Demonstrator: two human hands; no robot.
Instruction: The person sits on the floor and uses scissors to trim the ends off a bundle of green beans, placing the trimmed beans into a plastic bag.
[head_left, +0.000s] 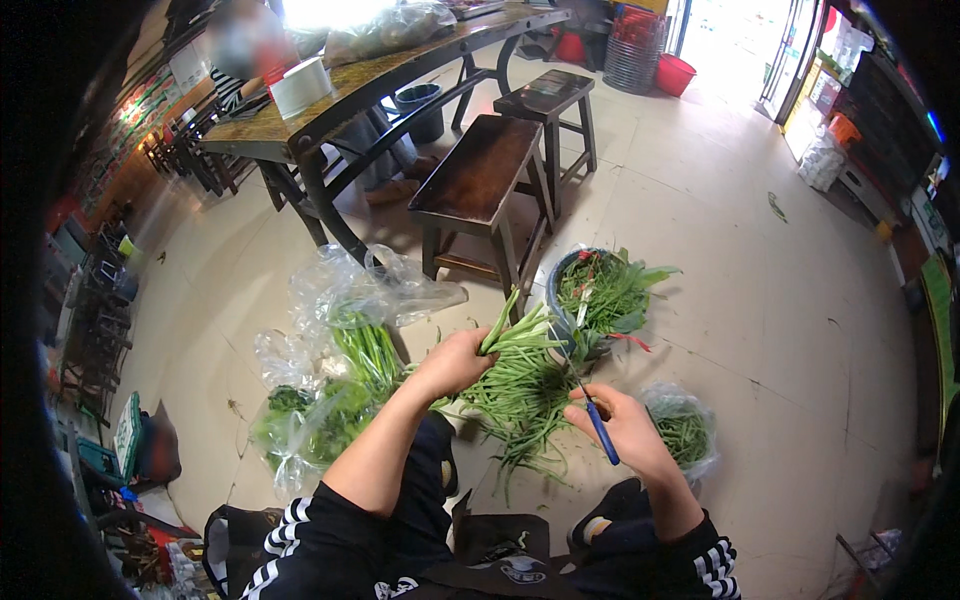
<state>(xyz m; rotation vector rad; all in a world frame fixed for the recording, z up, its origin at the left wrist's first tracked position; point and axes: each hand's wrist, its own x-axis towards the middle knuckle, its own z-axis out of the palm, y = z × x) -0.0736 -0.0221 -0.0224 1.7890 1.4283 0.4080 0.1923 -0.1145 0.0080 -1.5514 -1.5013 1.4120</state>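
Observation:
My left hand (460,362) is closed around a small bunch of long green beans (517,322), their ends sticking up past my fingers. Below it, a large loose pile of the same beans (515,395) spreads over the floor between my feet and the stools. In my right hand (630,432) is a pair of blue-handled scissors (600,430), its blades pointing up and left toward the held beans. Just beyond the blades stands a round bucket (557,290) heaped with green trimmings (612,290). Close by my right wrist, a clear plastic bag (708,430) holds cut bean pieces (682,432).
Left of the pile lie clear bags with leafy greens (345,420) and green stalks (368,350). Two dark wooden stools (485,170) (545,95) stand ahead beside a long table (440,50). A person (235,85) sits behind it. A red basin (675,73) is near the doorway.

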